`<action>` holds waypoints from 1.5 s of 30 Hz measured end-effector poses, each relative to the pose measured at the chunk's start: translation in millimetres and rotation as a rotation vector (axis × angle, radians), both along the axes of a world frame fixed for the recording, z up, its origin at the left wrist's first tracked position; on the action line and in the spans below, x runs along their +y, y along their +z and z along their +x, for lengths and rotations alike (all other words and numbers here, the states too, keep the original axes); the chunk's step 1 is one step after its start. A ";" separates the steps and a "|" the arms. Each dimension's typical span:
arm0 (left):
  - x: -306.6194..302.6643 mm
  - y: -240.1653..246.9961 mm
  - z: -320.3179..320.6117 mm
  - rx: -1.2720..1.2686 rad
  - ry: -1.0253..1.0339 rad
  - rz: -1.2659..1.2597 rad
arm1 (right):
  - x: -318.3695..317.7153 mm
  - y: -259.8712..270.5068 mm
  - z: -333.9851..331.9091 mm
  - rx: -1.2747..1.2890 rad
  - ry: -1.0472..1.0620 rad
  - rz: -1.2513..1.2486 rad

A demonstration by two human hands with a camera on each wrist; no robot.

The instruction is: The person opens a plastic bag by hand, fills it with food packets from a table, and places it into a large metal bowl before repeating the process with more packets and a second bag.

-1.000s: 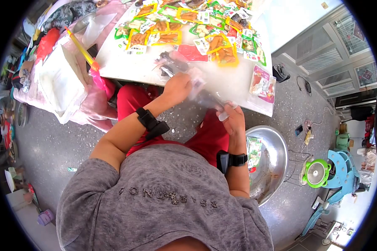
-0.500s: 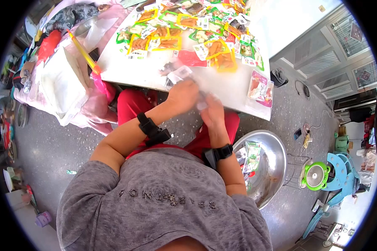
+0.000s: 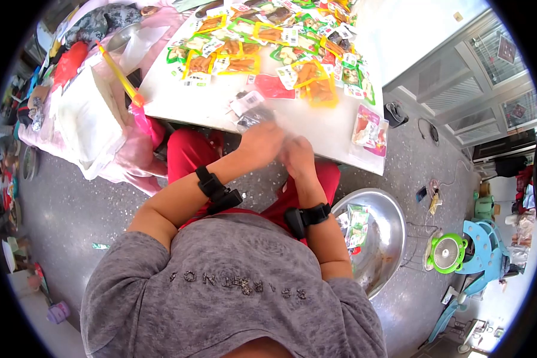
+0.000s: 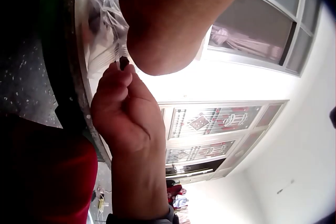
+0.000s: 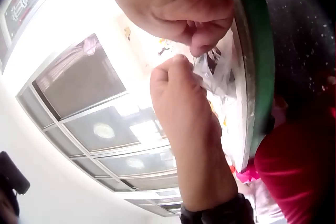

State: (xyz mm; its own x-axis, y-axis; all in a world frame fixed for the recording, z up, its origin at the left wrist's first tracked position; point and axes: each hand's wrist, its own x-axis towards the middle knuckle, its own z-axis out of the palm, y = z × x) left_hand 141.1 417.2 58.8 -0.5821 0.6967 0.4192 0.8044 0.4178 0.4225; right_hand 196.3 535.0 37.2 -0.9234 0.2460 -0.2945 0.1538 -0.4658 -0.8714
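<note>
Over the front edge of the white table, my two hands meet at a clear plastic bag with something dark inside. Fingers of my left hand grip the bag; in the right wrist view this hand has its fingers curled at the crumpled plastic. My right hand pinches the bag's end close beside it. From the left wrist, thumb and finger of the right hand show a small dark bit at their tips, against the clear film.
Many sealed food packets cover the table's far part, with a red packet nearer and a pink-white packet at the right corner. A steel basin holding green packets stands right. A white box sits left.
My right hand has come left from the bag's stretched-out end to meet the left hand. The bag, earlier drawn out between both hands, now bunches by the left hand over the table edge.
</note>
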 end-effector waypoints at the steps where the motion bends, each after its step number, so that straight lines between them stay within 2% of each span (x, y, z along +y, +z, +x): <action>1: 0.9 -0.4 0.8 0.022 -0.006 0.028 | -4.6 5.0 -2.2 0.003 -0.039 -0.009; 3: 2.8 -0.2 2.1 0.067 -0.016 0.083 | -13.5 17.8 -8.4 0.011 -0.116 -0.028; 6: 1.8 -3.8 -1.9 0.134 -0.023 0.071 | -14.6 -6.7 -30.6 0.088 -0.163 -0.142; 9: -4.4 -0.4 -9.5 0.107 0.008 -0.077 | -18.4 -6.0 -30.6 0.109 -0.088 -0.235; 12: -17.1 -0.5 -4.8 0.142 0.008 0.082 | -16.9 11.1 -19.4 0.127 0.027 -0.343; 15: -27.9 -2.0 5.9 0.273 0.004 0.151 | 4.1 -11.4 -13.5 0.046 0.159 -0.202; 17: -34.2 -15.3 5.3 0.288 0.006 0.094 | 16.5 -34.7 -9.9 0.122 0.186 -0.053; 19: -38.5 -23.3 3.2 0.321 0.014 0.040 | 17.3 -24.0 -4.8 0.098 0.163 -0.038; 21: -40.0 -26.0 -5.8 0.372 0.021 -0.013 | 17.8 -7.6 2.5 -0.025 0.082 -0.158; 24: -41.5 -24.7 -17.5 0.350 -0.099 0.019 | 23.6 -4.7 7.5 -0.039 0.009 -0.029; 30: -40.7 23.1 -40.9 0.188 -0.179 0.314 | 39.5 23.8 11.7 0.231 -0.191 0.446; 31: -40.8 37.4 -41.1 0.095 -0.174 0.353 | 40.1 38.3 13.5 0.285 -0.177 0.570; 34: -46.6 82.1 -39.0 -0.559 -0.185 0.439 | 41.4 68.7 13.9 0.360 -0.241 0.870; 35: -48.3 88.7 -40.3 -0.668 -0.228 0.504 | 44.4 74.8 13.9 0.358 -0.187 0.920; 38: -48.7 90.8 -37.9 -0.834 -0.270 0.603 | 37.9 98.1 19.0 0.481 -0.109 0.978; 41: -48.0 75.1 -30.1 -0.942 -0.316 0.613 | 26.8 108.5 31.3 0.295 0.100 0.720; 45: -43.0 70.8 -11.3 -0.761 -0.137 0.641 | 16.0 106.7 41.5 0.410 0.059 0.860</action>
State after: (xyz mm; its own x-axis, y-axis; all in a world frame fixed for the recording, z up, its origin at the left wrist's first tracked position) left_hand 129.8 374.2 129.6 -0.7830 0.5509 0.2888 0.2512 -0.1447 0.9571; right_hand 237.8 551.0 143.9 -0.9325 0.1767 0.3151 -0.2372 0.3582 -0.9030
